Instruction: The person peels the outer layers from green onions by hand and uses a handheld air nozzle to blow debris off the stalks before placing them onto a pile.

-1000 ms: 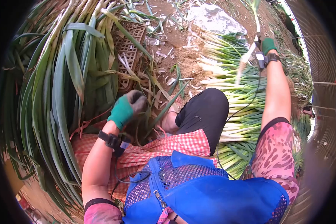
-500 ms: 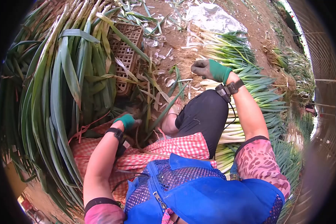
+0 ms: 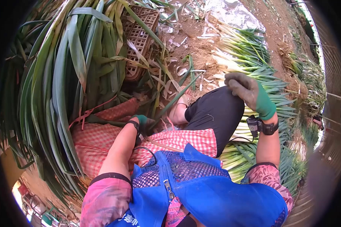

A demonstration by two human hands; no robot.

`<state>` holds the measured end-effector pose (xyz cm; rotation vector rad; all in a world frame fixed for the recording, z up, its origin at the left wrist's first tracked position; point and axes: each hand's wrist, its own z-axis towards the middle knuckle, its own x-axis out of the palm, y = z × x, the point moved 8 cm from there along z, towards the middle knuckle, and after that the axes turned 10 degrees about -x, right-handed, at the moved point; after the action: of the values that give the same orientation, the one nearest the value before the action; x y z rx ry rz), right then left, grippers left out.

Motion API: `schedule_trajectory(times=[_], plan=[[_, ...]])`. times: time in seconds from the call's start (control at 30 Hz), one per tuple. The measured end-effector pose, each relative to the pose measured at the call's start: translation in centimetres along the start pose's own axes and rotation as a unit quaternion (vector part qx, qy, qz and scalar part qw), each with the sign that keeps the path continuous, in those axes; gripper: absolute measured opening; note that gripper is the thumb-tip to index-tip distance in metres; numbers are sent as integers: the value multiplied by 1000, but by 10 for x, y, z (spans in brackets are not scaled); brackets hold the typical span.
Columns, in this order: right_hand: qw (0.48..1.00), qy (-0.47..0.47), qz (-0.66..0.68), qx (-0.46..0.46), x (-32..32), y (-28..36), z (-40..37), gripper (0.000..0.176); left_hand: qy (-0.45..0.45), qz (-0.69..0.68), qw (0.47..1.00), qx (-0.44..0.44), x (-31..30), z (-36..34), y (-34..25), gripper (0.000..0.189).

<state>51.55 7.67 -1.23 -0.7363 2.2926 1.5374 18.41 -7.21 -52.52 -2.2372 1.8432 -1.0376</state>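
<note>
My right hand [image 3: 250, 92], in a grey glove with a green cuff, is raised above my bent knee [image 3: 219, 106] beside a long row of trimmed leeks [image 3: 246, 68]. Its fingers are loosely bent and apart, with nothing visible in them. Low at my lap, my left hand [image 3: 146, 122] is gloved alike, its fingers curled and partly hidden. A dark green leaf [image 3: 108, 122] runs under my left wrist; what the fingers hold does not show. To the left rises a big heap of untrimmed leeks [image 3: 64, 90] with long drooping leaves.
A brown plastic crate [image 3: 140, 41] stands behind the heap. A pale sheet [image 3: 238, 13] lies at the top, past the leek row. Peeled scraps [image 3: 182, 70] litter the soil. Pink string [image 3: 89, 113] lies by my checked apron [image 3: 98, 143]. More plants [image 3: 310, 79] lie at right.
My right hand has drawn back from the leeks' root ends, rightward and toward me. My left hand has shifted slightly right, and a green leaf now shows under its wrist. The view has tilted.
</note>
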Motion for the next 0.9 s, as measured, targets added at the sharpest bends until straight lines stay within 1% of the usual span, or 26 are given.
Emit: schedule_trajectory(times=[0.03, 0.07, 0.1, 0.13, 0.2, 0.27, 0.3, 0.33, 0.37, 0.43, 0.47, 0.53, 0.57, 0.6, 0.63, 0.67, 0.7, 0.73, 0.77, 0.8, 0.87, 0.9], plan=[[1000, -1, -11, -10, 4, -5, 2, 36, -37, 58, 997, 30, -4, -14, -14, 45], [1000, -2, -23, -20, 9, -10, 4, 36, -72, 7, 997, 14, -6, -24, -26, 42], [999, -4, -35, -30, 11, -12, 5, 36, -121, -106, 987, -5, -11, -38, -39, 39], [1000, -15, -20, -10, 11, -14, 6, 36, -172, -220, 960, -1, -14, -55, -58, 37], [999, -38, 16, 27, 13, -18, 7, 36, -252, -317, 912, 67, -23, -96, -111, 34], [999, -33, -22, 2, 15, -17, 12, 38, -327, -315, 878, 150, -29, -166, -181, 24], [999, -27, -43, -10, 16, -14, 14, 38, -402, -306, 838, 207, -39, -185, -203, 30], [997, -21, -65, -23, 18, -10, 14, 39, -438, -313, 805, 248, -35, -208, -223, 30], [998, -23, -35, -45, 22, -6, 14, 39, -472, -316, 771, 288, -30, -231, -243, 31], [995, -29, 25, -95, 34, 5, 17, 39, -476, -356, 729, 339, 2, -302, -287, 19], [991, -40, 105, -75, 42, 1, 20, 39, -480, -359, 711, 368, 15, -315, -294, 23], [961, -55, 267, -43, 65, -7, 31, 40, -545, -285, 695, 373, 48, -351, -299, 25], [953, -64, 293, -37, 76, -6, 37, 42, -565, -230, 696, 377, 65, -359, -296, 27], [962, -23, 257, -91, 89, -18, 53, 46, -584, -176, 696, 380, 82, -365, -292, 28], [965, 17, 219, -143, 100, -41, 76, 51, -563, -168, 722, 366, 103, -377, -292, 29], [962, 5, 227, -155, 109, -23, 77, 53, -541, -160, 748, 350, 125, -387, -292, 29], [958, -6, 234, -166, 117, -4, 78, 54, -586, -65, 703, 397, 138, -393, -288, 30], [954, -17, 241, -178, 126, 16, 78, 57, -600, -17, 702, 383, 149, -403, -288, 32], [922, -42, 374, -96, 135, 25, 86, 55, -625, 7, 681, 381, 153, -410, -282, 33], [907, -32, 394, -144, 138, 35, 88, 54, -650, 30, 658, 379, 157, -416, -277, 34], [867, -3, 437, -238, 146, 65, 83, 53, -654, 47, 637, 406, 171, -433, -269, 34], [886, -3, 343, -311, 144, 80, 78, 52, -654, 54, 629, 418, 179, -439, -266, 34]])
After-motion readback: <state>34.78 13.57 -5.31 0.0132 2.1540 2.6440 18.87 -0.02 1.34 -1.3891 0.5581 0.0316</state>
